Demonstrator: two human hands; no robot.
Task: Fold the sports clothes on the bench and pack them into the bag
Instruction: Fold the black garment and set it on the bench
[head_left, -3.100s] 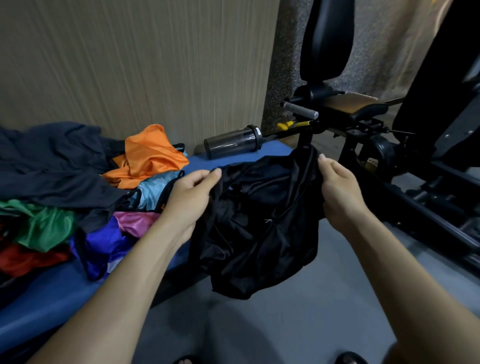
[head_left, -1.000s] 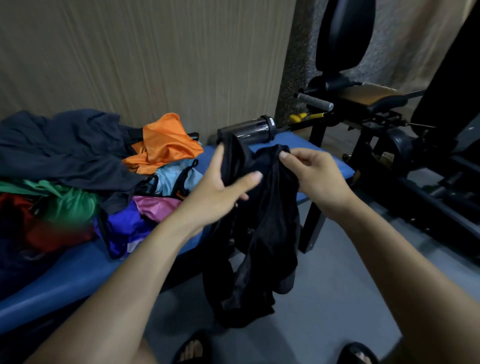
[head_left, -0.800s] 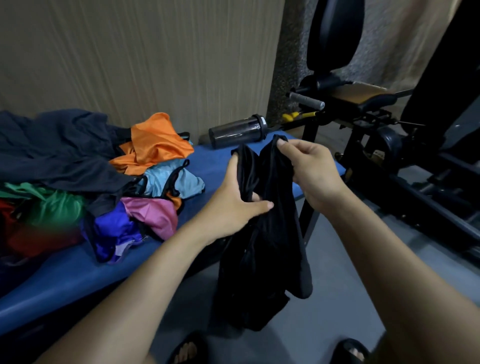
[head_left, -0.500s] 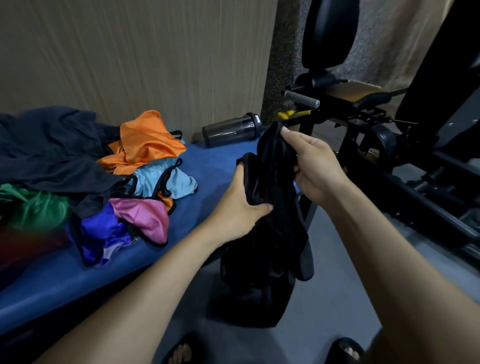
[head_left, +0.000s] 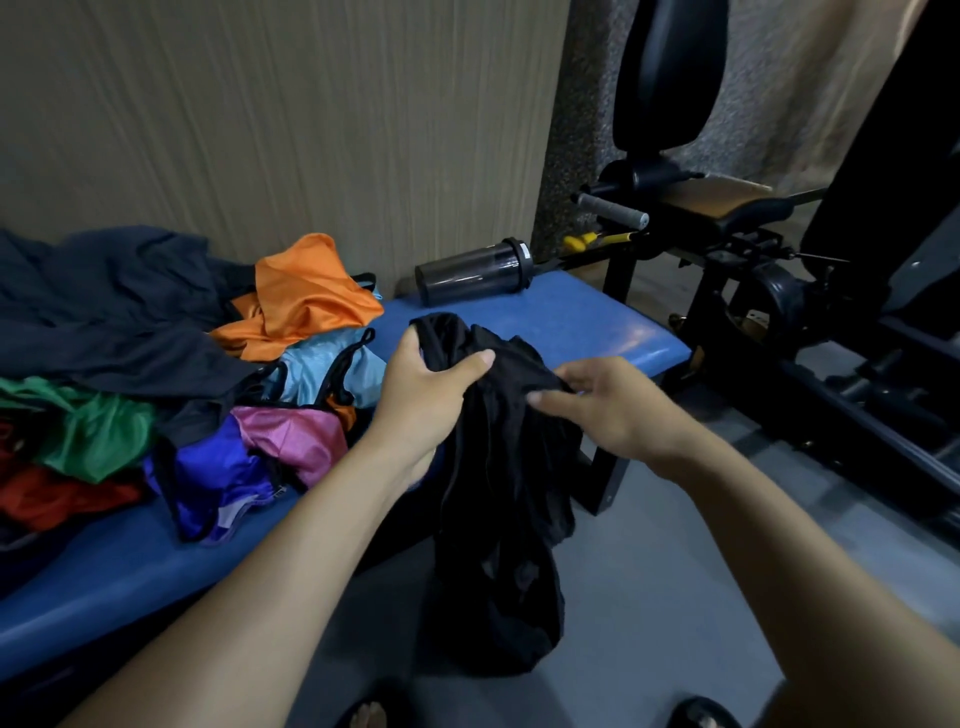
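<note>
- head view: your left hand (head_left: 423, 397) grips the gathered top of the black bag (head_left: 506, 499), thumb across the near side and fingers curled round the far side of the bunched fabric.
- head view: your right hand (head_left: 613, 405) rests against the right side of the same bunch, just beside the left hand; its fingers point left into the fabric, but you cannot tell whether they pinch it or only touch it.
- head view: the black bag hangs limp from the left hand, in front of the near edge of the blue bench (head_left: 582, 322), its lower end near the grey floor (head_left: 649, 597).
- head view: the sports clothes lie unfolded in a heap on the left part of the bench: an orange garment (head_left: 306, 299) at the far side, a light blue garment (head_left: 332, 371) just near of it, a pink garment (head_left: 296, 441) and a blue garment (head_left: 218, 478) nearer still, a green garment (head_left: 98, 431) and a red garment (head_left: 57, 493) at the left, and a dark garment (head_left: 104, 312) spread over the far left.
- head view: a dark shaker bottle (head_left: 475, 270) lies on its side at the far edge of the bench, against the wall.
- head view: a black gym machine (head_left: 779, 260) stands to the right of the bench.
</note>
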